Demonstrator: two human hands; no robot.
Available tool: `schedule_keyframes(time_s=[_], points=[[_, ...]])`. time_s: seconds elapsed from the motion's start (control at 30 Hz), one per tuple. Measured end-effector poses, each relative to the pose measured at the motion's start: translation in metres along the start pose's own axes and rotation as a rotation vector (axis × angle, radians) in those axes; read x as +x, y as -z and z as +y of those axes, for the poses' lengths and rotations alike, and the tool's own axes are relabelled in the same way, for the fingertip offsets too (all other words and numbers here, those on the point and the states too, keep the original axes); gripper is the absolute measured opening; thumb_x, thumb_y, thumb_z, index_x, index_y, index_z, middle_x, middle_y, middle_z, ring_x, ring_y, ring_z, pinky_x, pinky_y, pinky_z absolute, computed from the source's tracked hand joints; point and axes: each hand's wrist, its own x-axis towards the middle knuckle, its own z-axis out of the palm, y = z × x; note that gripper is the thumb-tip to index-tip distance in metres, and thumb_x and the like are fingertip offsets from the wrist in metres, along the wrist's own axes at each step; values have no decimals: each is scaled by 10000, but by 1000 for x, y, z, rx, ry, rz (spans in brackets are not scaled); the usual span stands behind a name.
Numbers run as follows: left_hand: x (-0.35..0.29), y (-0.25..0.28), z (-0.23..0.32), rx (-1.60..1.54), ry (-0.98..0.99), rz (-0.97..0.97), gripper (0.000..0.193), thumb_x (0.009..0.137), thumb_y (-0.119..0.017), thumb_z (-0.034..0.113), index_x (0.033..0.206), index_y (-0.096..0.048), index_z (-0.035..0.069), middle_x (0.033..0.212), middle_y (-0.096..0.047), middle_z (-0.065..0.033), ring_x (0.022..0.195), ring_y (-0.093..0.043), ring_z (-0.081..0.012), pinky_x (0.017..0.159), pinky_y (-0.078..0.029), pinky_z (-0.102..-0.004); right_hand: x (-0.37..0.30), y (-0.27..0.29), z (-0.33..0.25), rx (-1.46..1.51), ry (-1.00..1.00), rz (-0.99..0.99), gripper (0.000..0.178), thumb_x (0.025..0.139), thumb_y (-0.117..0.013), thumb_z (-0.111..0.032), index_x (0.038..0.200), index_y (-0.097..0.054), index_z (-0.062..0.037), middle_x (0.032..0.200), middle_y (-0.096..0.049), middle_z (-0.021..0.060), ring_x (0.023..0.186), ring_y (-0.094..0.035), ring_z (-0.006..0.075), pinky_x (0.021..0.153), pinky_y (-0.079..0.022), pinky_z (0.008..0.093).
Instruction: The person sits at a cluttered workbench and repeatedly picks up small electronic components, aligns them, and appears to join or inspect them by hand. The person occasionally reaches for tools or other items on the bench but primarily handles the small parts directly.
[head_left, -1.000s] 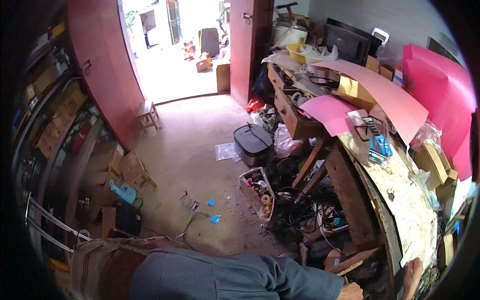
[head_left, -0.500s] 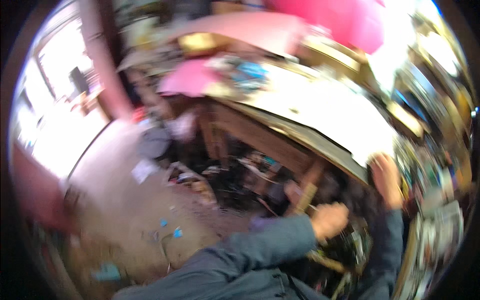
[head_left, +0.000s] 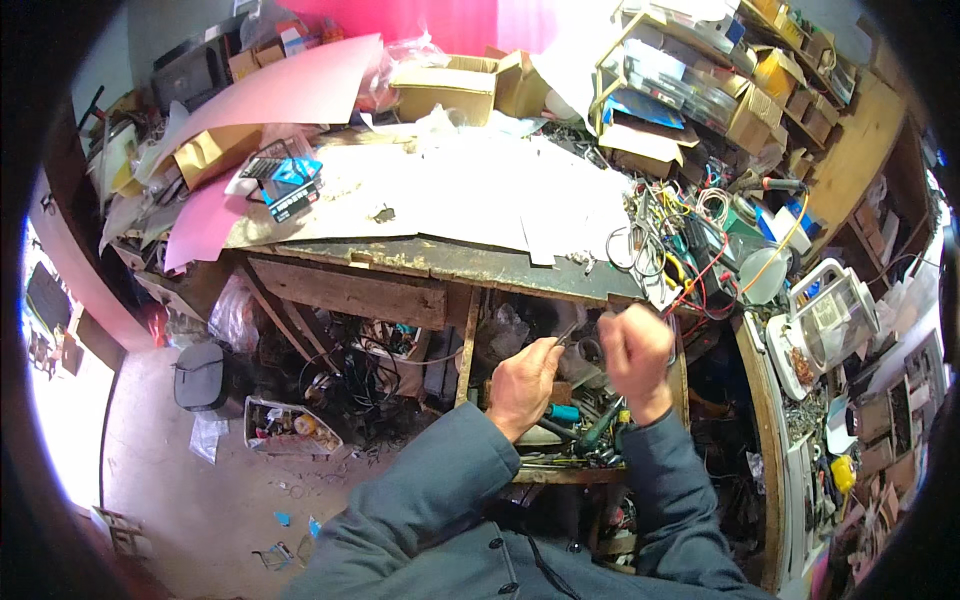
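The person's left hand point(head_left: 520, 392) is over the open drawer point(head_left: 570, 476), toward its left side. Its thumb and fingers are pinched close together on a thin dark stick point(head_left: 567, 333). The stick pokes out from the fingertips, up and to the right, just in front of the front edge of the workbench point(head_left: 440, 262). The right hand point(head_left: 640, 350) is up near the bench's front edge, toward the right end. Its fingers are curled in, but one cannot tell how tight they are or if they hold something.

Under the hands, a teal handle point(head_left: 562, 411) and a dark green tool point(head_left: 600, 428) lie in the drawer, near its front edge. A big messy bunch of wires point(head_left: 650, 240) sits at the right end of the bench. A big white sheet point(head_left: 440, 185) covers much of the top. A blue and black pack point(head_left: 292, 200) lies near the left end.
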Motion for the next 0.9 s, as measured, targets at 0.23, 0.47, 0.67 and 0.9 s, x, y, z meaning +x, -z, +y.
schedule_keyframes(time_s=[0.23,0.47,0.67,0.9], points=[[-2,4,1,-24,8,-33,121,1015,-620,150,1097,-668,77,875,-681,-216,784,-702,-407,614,-527,-437,-34,-36,-4,510,-329,-240,133,946,-695,-99,988,-743,18,840,-702,120,738,-674,206,683,-530,316],[-2,8,14,110,41,-144,145,991,-663,175,1057,-680,48,867,-692,-184,757,-695,-364,633,-525,-430,-46,-43,14,1026,-638,-158,156,1009,-659,-122,978,-730,13,1020,-719,66,890,-641,103,787,-512,246],[63,21,51,418,-365,-9,140,928,-688,100,1045,-715,28,929,-697,-134,834,-637,-300,729,-513,-403,-50,-42,26,1128,-846,-40,226,1088,-560,-226,979,-601,-33,796,-657,23,713,-617,85,628,-510,238],[162,7,23,900,-432,-214,173,923,-677,177,1024,-752,58,988,-690,-141,992,-631,-321,853,-505,-442,-52,-45,30,1046,-778,-212,220,1082,-565,-214,962,-614,-37,741,-641,9,628,-579,70,572,-478,227]])
